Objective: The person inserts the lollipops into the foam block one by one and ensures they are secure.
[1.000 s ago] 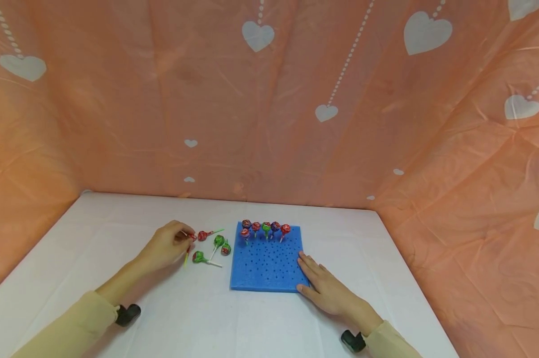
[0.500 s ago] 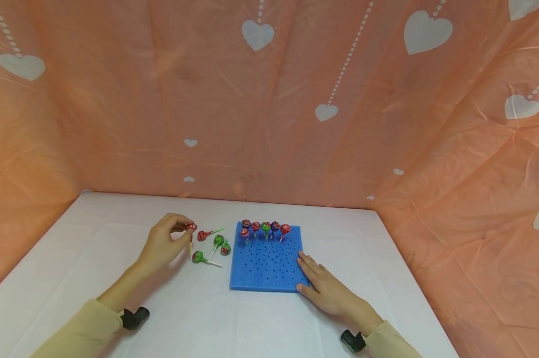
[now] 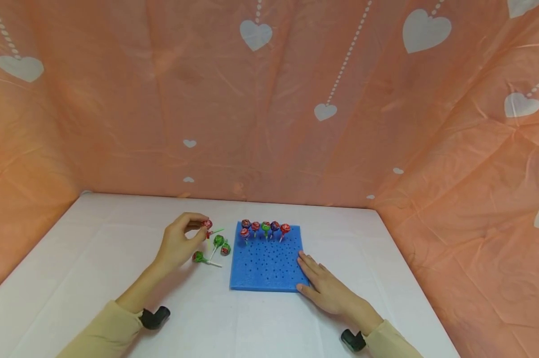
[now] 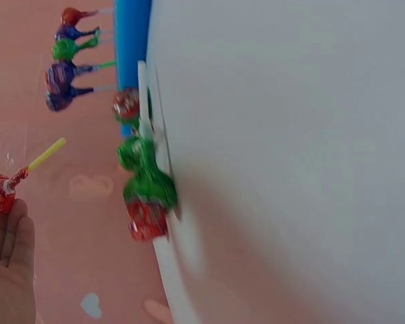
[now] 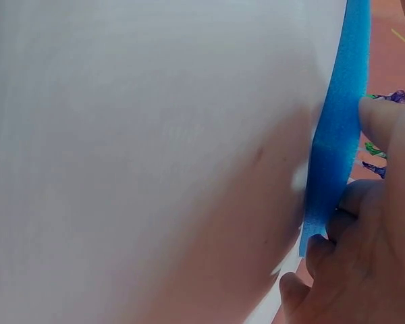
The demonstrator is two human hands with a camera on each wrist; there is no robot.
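My left hand point(image 3: 177, 243) pinches a red-wrapped lollipop point(image 3: 207, 224) by its head, held up off the table. In the left wrist view, the yellow stick point(image 4: 47, 154) of that lollipop juts out from its twisted wrapper. My right hand point(image 3: 329, 291) rests with extended fingers on the right edge of a blue foam board point(image 3: 269, 279) dotted with small holes. Several wrapped lollipops point(image 3: 266, 227) stand upright along the board's back. Between the left hand and the board lie green-wrapped lollipops point(image 3: 219, 241). A red one there is mostly hidden behind the held lollipop, its green stick point(image 3: 218, 230) showing.
A white cloth covers the table point(image 3: 198, 318). Around its back and sides hangs an orange curtain point(image 3: 251, 149) with white hearts. Each wrist carries a small black camera point(image 3: 155, 317).
My left hand has lifted the red lollipop from the left of the loose ones and carried it rightward toward the board. The right hand stays on the board's edge.
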